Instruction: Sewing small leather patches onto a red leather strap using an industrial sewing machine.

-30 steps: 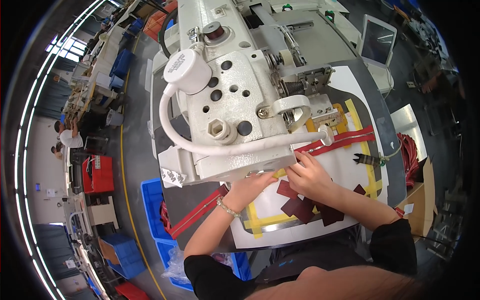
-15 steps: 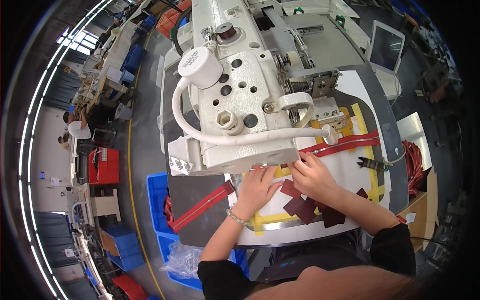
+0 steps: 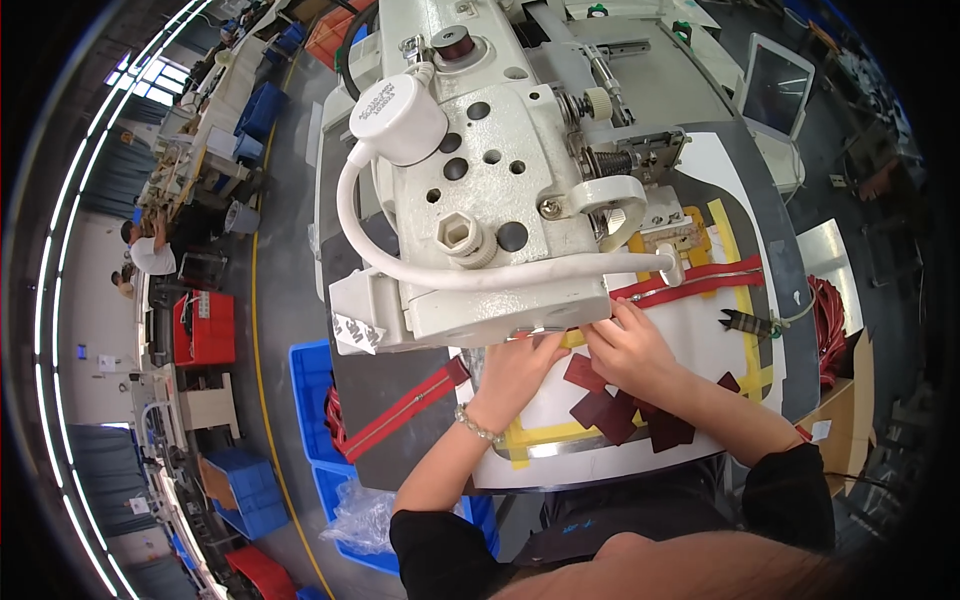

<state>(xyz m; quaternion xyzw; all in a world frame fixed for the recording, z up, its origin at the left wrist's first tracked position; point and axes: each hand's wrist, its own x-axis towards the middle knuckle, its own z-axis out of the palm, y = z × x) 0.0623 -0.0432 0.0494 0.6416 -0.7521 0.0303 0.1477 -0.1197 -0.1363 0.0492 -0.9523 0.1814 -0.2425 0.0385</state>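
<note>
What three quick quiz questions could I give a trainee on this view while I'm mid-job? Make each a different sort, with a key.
1. Which of these is nearest the right hand?
A) the monitor
B) a red zipper strip
C) a blue crate

2. True or false: the beaded bracelet is on the right wrist.

3. Fill in the colour: the tape nearest the dark red patches is ____.

Key:
1. B
2. False; the beaded bracelet is on the left wrist.
3. Yellow

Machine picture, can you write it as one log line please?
left grip: partly hidden by machine | right grip: at red zip | dark red patches: lying near right grip
</note>
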